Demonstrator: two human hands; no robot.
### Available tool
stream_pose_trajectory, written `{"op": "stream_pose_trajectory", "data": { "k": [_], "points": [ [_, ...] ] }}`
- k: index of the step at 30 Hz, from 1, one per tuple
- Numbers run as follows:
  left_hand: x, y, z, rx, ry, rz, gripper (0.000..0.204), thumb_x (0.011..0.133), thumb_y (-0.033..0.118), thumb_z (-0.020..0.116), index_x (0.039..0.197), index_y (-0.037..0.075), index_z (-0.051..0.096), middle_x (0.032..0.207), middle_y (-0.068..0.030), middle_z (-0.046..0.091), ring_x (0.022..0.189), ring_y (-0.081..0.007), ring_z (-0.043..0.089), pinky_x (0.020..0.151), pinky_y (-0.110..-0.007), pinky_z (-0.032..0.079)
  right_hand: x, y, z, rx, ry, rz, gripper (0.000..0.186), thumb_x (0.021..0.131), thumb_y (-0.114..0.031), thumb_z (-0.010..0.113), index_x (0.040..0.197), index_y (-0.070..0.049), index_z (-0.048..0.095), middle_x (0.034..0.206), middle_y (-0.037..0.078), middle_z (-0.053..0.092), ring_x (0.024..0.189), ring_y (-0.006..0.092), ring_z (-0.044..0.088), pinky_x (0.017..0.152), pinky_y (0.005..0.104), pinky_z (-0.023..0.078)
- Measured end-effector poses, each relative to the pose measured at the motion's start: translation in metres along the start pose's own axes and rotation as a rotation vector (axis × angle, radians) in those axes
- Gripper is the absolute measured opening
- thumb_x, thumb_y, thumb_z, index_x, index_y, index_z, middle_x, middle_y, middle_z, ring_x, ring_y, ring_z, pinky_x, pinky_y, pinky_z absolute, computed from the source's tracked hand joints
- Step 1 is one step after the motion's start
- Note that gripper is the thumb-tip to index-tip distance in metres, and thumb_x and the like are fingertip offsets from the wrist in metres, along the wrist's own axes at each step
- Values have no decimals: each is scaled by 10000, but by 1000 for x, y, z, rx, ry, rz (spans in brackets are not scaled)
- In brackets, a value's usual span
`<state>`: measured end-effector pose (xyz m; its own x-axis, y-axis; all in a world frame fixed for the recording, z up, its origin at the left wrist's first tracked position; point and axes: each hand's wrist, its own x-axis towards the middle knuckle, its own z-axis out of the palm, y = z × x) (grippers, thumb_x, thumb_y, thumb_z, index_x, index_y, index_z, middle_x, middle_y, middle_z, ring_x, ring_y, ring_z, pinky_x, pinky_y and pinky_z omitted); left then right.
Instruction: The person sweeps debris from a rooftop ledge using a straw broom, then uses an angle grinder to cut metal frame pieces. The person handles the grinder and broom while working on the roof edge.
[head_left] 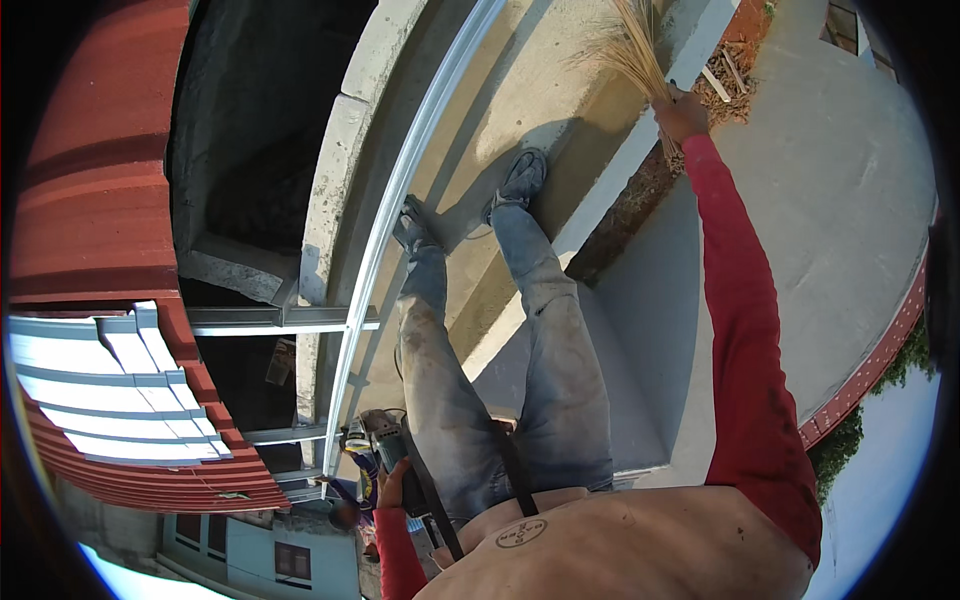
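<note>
Both hands are occupied and well apart, at opposite ends of the head view.

Head view:

1. Right hand (pixel 682 112), at about 1 o'clock: arm fully extended in a red sleeve (pixel 745 300), fingers closed around the bound end of a straw hand broom (pixel 632 45). The bristles fan out toward 12 o'clock over the concrete ledge (pixel 520 90). Gripping at the bound end keeps the loose straw together and gives the most reach from a standing position.

2. Left hand (pixel 388 487), at about 7 o'clock: held low beside the left thigh, wrapped around the body of an angle grinder (pixel 383 432). The tool head points up toward 11 o'clock, away from the legs. Whether a disc is fitted cannot be told. Its low, close carry appears to keep it clear of the arm working the broom.

3. Stance: two grey shoes, left shoe (pixel 411 222) and right shoe (pixel 520 178), stand on the ledge near centre, below dusty jeans (pixel 500 370). A pale metal rail (pixel 400 190) runs just beside the left shoe, from 12 o'clock toward 7 o'clock.

4. Surroundings: red corrugated roofing (pixel 90 180) fills 9 o'clock, with a dark opening (pixel 250 140) between it and the rail. Wood scraps and debris (pixel 722 88) lie just beside the broom hand. A smooth grey slab (pixel 850 200) occupies 3 o'clock.
</note>
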<state>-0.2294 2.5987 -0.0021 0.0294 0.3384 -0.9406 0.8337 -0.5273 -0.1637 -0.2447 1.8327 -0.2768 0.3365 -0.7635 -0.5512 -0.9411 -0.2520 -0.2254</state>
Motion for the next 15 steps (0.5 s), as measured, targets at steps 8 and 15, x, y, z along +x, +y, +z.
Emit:
{"op": "stream_pose_trajectory", "data": {
  "k": [8,15],
  "points": [
    [-11,-69,36,717,229,351,583,726,326,685,1166,-38,573,1030,-274,649,951,-419,638,825,-450,494,-209,-58,121,350,-1273,115,527,765,-308,711,1196,-15,629,1024,221,682,993,364,652,877,377,521],
    [-66,-3,94,466,255,118,612,748,330,696,1189,-64,538,1058,-273,640,1001,-398,631,864,-425,488,51,31,52,266,-521,91,546,828,-192,733,1311,-14,551,759,115,686,561,144,632,420,304,511]
  ]
}}
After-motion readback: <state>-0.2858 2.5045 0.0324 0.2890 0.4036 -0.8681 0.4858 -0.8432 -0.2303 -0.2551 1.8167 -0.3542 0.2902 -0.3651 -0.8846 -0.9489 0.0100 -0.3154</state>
